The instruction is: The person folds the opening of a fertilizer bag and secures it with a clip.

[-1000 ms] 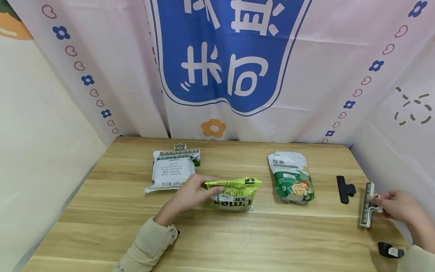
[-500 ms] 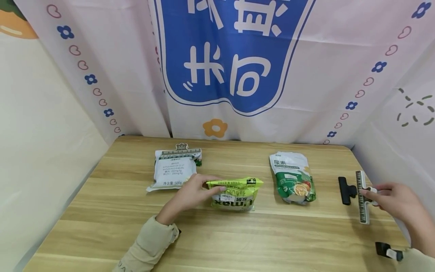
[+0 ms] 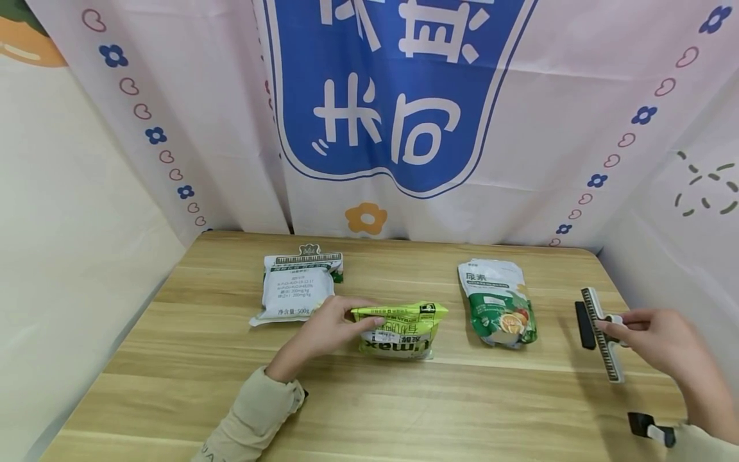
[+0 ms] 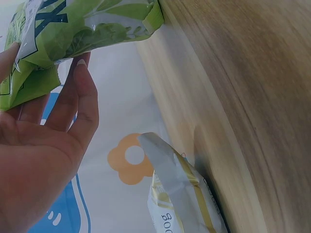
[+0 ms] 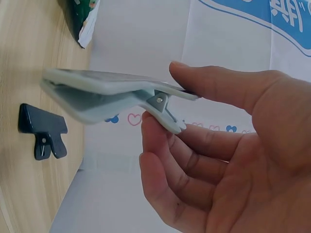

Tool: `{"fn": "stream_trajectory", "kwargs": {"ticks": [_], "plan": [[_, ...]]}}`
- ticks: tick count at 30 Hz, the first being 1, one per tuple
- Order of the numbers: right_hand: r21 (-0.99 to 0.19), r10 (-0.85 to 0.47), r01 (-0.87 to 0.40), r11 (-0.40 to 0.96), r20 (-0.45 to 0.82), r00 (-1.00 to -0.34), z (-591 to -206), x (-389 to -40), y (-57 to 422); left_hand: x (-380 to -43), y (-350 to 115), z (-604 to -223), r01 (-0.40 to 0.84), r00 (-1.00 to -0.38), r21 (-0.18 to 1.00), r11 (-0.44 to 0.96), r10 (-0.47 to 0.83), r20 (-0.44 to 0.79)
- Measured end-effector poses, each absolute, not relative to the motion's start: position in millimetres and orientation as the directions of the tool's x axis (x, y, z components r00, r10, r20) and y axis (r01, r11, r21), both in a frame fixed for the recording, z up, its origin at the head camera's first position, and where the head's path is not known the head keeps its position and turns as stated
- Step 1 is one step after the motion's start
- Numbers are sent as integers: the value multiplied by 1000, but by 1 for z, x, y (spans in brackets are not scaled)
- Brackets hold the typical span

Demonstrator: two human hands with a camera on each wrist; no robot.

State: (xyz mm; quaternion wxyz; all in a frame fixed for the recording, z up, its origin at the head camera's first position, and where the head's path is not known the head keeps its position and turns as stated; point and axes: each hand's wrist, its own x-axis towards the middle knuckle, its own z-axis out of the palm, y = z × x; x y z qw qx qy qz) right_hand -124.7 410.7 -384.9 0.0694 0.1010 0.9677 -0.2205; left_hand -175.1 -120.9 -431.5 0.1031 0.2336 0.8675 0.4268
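Thumb and fingers of my left hand (image 3: 337,327) pinch the folded top of a yellow-green bag (image 3: 401,330), which stands on the table near the middle. In the left wrist view the bag's printed side (image 4: 97,29) shows above the fingers. Over at the right, my right hand (image 3: 664,340) holds a white bag clip (image 3: 603,337) with a piano-key pattern. Seen from the right wrist, the thumb and fingers pinch the handles of that white clip (image 5: 97,92), its mouth pointing away from the palm. Beneath it in the head view lies a black clip (image 3: 584,325), partly covered.
A white 500g bag (image 3: 294,292) wearing a similar piano-key clip (image 3: 308,258) lies at the back left of the wooden table (image 3: 404,410). A green-and-white pouch (image 3: 498,305) lies right of centre. Fabric walls enclose the back and sides.
My right hand has lifted the white clip off the table and carried it left, over the black clip, tilting it. My left hand keeps its pinch on the yellow-green bag.
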Motion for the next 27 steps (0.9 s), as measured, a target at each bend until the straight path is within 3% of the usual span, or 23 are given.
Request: {"fn": "stream_trajectory", "kwargs": {"ticks": [13, 27], "plan": [[-409, 122, 180, 895, -163, -979, -380, -128, 389, -175, -121, -432, 311, -869, 796, 520, 495, 16], [-425, -7, 16, 905, -53, -999, -374, -130, 339, -173, -119, -430, 291, -877, 789, 541, 480, -6]]}}
